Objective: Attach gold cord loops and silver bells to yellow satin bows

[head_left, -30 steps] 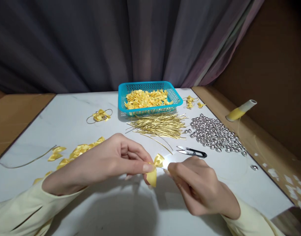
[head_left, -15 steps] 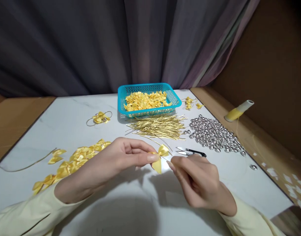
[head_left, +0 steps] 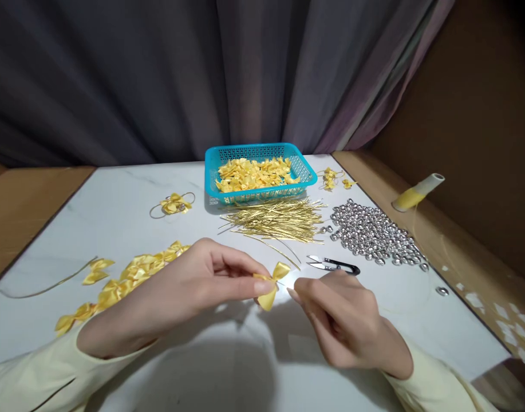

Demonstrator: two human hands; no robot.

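My left hand (head_left: 189,292) pinches a small yellow ribbon bow (head_left: 271,285) between thumb and forefinger, just above the white tabletop (head_left: 129,189). My right hand (head_left: 343,320) is closed in a pinch right beside the bow's right side; what its fingertips hold is too fine to make out. Both sleeves are pale yellow. A string of yellow bows (head_left: 120,283) lies on the table to the left of my left hand.
A blue basket (head_left: 307,169) of yellow bows stands at the back centre. In front of it lie gold wire strips (head_left: 275,220), silver bells (head_left: 374,234) and thread snips (head_left: 333,265). A thread spool (head_left: 417,193) rests on the right ledge. A bow on a loop (head_left: 173,204) lies at left.
The bow in my left hand has tilted and shifted slightly; both hands stayed close together near the table's middle, with small finger movements.
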